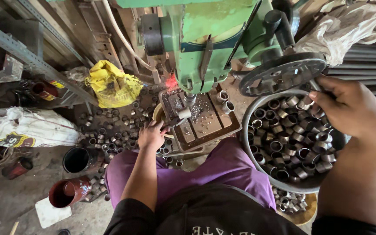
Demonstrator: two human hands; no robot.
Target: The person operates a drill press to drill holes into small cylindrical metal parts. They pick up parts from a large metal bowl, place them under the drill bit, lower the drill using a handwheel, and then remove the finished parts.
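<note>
Purple-trousered knees [223, 167] fill the six o'clock foreground, a seated person looking down. At twelve o'clock stands a green drill press [205, 39], its table [205, 119] strewn with metal chips. At three o'clock a round metal basin [245, 143] holds short steel rings [283, 143]; the right hand [349, 109] rests over them, fingers curled, grip unclear. The left hand [151, 135], at nine o'clock of the table, closes on a small ring [183, 114] under the spindle.
</note>
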